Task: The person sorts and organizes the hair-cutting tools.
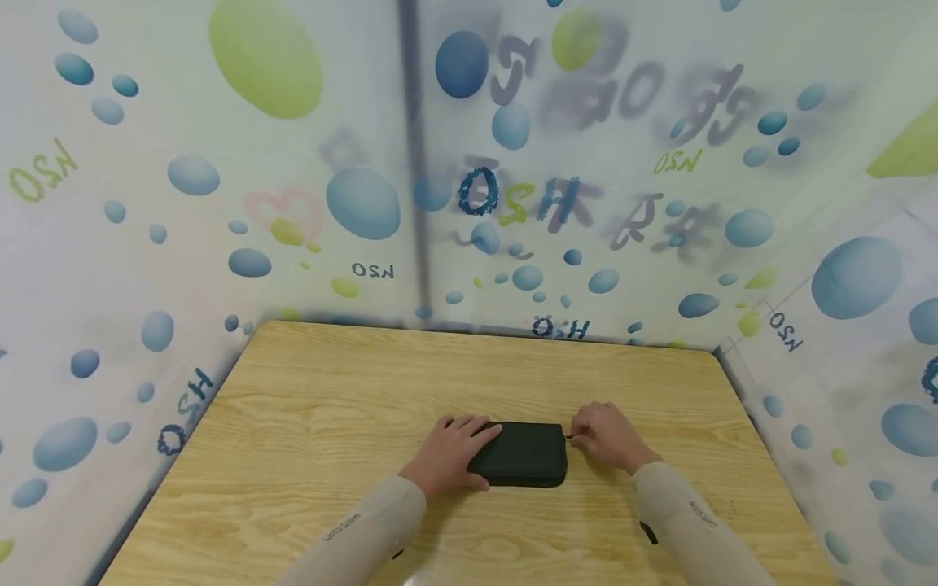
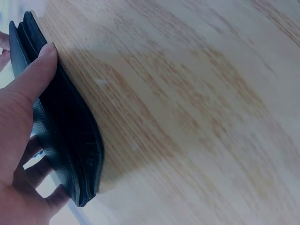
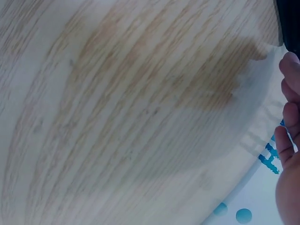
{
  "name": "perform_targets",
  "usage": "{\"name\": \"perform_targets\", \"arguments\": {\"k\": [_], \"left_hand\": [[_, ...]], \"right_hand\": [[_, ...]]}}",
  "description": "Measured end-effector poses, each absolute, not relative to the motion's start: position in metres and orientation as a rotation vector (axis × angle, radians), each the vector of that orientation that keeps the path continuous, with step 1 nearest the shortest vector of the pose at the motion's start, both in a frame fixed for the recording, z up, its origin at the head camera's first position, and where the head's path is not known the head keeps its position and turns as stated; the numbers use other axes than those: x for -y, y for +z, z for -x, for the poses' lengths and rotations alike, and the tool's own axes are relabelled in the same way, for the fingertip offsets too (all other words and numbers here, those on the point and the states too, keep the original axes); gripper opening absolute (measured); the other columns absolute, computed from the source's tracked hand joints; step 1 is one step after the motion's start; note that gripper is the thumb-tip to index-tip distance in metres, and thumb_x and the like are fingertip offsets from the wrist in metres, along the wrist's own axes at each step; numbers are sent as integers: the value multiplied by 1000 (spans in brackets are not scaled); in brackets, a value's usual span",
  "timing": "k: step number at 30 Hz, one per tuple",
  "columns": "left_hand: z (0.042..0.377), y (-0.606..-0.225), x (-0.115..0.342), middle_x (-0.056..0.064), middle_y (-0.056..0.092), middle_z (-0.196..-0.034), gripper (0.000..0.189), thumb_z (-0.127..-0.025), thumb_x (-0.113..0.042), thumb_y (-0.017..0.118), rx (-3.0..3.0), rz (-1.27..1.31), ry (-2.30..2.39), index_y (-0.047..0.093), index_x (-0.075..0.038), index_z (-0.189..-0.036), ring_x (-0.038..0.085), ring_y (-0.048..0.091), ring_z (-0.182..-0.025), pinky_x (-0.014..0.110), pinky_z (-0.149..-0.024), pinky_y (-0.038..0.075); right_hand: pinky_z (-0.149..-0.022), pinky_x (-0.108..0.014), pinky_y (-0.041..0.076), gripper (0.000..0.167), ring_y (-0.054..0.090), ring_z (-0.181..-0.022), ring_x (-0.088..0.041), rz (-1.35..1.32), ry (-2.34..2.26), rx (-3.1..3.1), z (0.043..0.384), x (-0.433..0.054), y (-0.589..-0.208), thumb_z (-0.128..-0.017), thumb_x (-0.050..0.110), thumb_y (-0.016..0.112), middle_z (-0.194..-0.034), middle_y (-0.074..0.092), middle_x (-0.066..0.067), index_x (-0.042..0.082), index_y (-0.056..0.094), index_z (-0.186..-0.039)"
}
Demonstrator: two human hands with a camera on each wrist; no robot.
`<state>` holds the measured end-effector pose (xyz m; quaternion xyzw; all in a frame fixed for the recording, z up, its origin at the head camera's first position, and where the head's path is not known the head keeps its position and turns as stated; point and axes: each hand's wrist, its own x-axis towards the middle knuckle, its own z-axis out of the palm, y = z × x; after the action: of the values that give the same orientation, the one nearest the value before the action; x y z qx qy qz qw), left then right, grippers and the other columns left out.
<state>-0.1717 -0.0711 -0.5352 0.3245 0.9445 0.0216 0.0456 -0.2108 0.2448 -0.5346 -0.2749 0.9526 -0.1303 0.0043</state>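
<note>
A black zip wallet (image 1: 526, 452) lies flat on the wooden table, its long side roughly level across the head view. My left hand (image 1: 449, 454) grips its left end, fingers spread over the top and thumb along the near edge. In the left wrist view a zip runs along the side of the wallet (image 2: 70, 126), and the thumb presses on that side. At the right end, my right hand (image 1: 610, 437) pinches a small dark pull tab (image 1: 568, 437) with curled fingers. Only a corner of the wallet (image 3: 291, 23) shows in the right wrist view; the tab is hidden there.
The light wooden table (image 1: 330, 391) stretches around the wallet on all sides. Behind it and at both sides hang pale curtains (image 1: 469, 268) with blue and green dots and lettering, meeting the table's back edge.
</note>
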Motion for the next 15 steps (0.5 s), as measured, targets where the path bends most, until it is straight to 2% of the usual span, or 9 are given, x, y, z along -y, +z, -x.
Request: {"name": "perform_targets", "arguments": {"k": [6,15], "left_hand": [[172,-534,71,-1,38,-155,91,-77,-69,65,-2878,-984,77,30,-31,-153,21,41,-139,48,-110,37],[171,-534,73,0,39,-154,91,-78,-67,66,-2882,-1004,119,31,-30,-153,22,42,-138,48,-109,38]], "right_hand": [[-77,-38,42,16,49,-73,-5,908,-413,-2964,208,-248,-533,-81,14,76,-72,57,16,25,68,-72],[-78,-39,43,17,47,-71,-4,978,-422,-2953,204,-250,-534,-80,14,77,-72,56,17,25,67,-70]]}}
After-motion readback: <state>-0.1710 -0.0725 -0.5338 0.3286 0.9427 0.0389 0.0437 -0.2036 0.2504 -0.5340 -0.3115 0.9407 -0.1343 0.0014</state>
